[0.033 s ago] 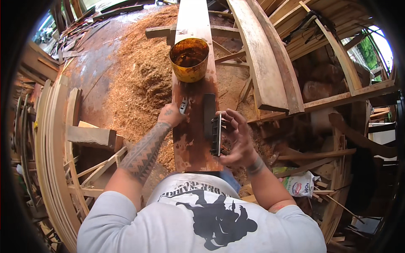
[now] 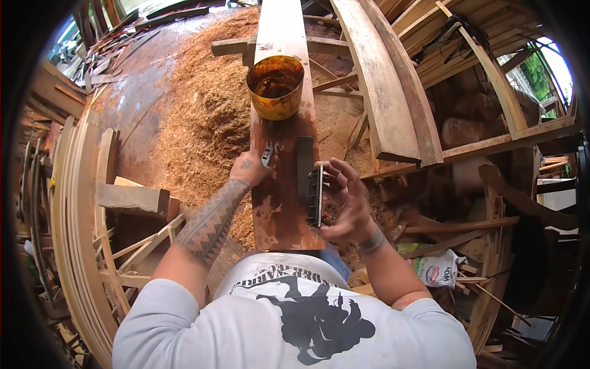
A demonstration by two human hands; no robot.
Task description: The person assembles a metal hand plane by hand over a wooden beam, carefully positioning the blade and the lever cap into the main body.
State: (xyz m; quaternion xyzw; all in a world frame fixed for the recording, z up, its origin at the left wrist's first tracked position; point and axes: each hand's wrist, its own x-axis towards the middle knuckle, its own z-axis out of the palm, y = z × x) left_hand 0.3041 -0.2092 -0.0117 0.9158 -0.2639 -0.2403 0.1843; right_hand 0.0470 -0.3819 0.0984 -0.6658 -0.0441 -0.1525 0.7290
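A long wooden plank [image 2: 270,203], wet and dark brown along its near part, stretches away in front of me. At its left edge my left hand [image 2: 249,169] is closed around a small silver metal piece [image 2: 267,155] with dark slots; its exact kind is unclear. Over the plank's right edge, my right hand [image 2: 344,200] grips a narrow black ribbed object with a pale metal edge [image 2: 316,197] between thumb and fingers. A dark flat rectangular block [image 2: 305,161] lies on the plank beside it, partly covered. Farther up stands a stained yellow bucket [image 2: 275,106].
Wood shavings [image 2: 203,117] are heaped on the floor left of the plank. Thick curved boards [image 2: 390,117] rest at the right. Tall stacked boards [image 2: 74,203] stand at the left, near a short timber beam [image 2: 134,200]. A white and green bag [image 2: 435,269] lies at the lower right.
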